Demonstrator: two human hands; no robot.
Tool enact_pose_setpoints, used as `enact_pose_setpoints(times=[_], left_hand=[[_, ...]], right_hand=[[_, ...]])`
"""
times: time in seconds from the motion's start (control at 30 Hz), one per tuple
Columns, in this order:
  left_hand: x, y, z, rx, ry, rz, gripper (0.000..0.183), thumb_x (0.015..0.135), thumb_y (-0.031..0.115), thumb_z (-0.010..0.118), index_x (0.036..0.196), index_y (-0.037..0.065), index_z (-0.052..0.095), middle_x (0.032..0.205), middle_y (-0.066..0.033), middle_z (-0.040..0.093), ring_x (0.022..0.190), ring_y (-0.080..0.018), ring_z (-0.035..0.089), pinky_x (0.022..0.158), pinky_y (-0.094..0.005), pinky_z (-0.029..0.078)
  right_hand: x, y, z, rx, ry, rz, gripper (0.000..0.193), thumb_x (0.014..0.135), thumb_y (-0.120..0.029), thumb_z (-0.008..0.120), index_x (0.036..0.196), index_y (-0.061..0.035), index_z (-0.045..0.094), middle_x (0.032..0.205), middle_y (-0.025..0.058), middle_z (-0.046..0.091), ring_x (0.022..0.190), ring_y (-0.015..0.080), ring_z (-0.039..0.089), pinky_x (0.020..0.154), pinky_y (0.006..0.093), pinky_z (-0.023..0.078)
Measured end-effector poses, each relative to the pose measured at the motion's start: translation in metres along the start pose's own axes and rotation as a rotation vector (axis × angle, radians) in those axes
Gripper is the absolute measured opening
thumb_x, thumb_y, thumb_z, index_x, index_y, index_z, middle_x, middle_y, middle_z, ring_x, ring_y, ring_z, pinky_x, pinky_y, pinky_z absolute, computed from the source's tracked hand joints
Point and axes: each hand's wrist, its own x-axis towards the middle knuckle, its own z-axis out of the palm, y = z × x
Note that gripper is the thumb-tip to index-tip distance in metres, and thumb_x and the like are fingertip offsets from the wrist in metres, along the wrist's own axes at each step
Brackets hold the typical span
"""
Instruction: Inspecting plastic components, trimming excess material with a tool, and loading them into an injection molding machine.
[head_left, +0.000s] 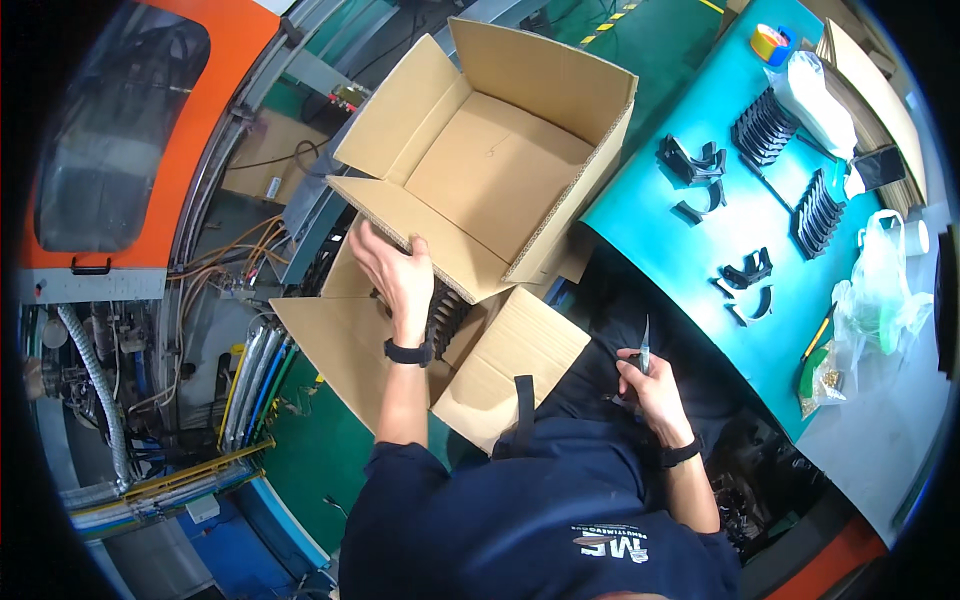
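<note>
Left hand (397, 280): laid over the near flap (445, 225) of a large cardboard box (545, 70), thumb and fingers spread; whether the flap is gripped cannot be told. Right hand (655, 390): closed around a small knife (645, 335), its blade pointed away from the wrist. Large box: placed ahead of both hands, flaps raised. Lower box (515, 365): set beneath and just right of the left hand; ribbed black parts (450, 322) are partly seen inside. Table (640, 215): stood beyond the right hand, to its right; black curved pieces (748, 268) are laid there. Hazards: the large box could be tipped by hard pressure on its flap; trousers (590, 395) or cardboard could be nicked by a careless swing of the bare blade.
</note>
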Motion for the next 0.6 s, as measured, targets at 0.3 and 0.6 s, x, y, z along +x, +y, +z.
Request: enact_pose_setpoints(times=[0.3,0.6], left_hand=[[-0.027,-0.053,0.006,-1.147,-0.231,-0.805,0.044,0.081,0.004,0.053,0.124,-0.006,0.049,0.119,-0.0170,0.059,0.109,-0.0281,0.059,0.096,-0.0398,0.049],[-0.056,-0.071,0.006,-0.897,-0.138,-0.737,0.061,0.083,0.009,0.061,0.136,-0.005,0.035,0.133,-0.0192,0.046,0.122,-0.0296,0.049,0.103,-0.0412,0.040]], right_hand=[[-0.004,0.001,-0.002,0.033,0.019,0.031,0.023,0.091,-0.009,0.060,0.110,0.0037,0.060,0.065,0.0013,0.058,0.058,0.0078,0.051,0.057,0.0228,0.039],[-0.009,-0.005,0.002,0.007,0.003,0.032,0.021,0.091,-0.008,0.060,0.109,0.0032,0.060,0.066,0.0014,0.057,0.058,0.0083,0.051,0.057,0.0230,0.041]])
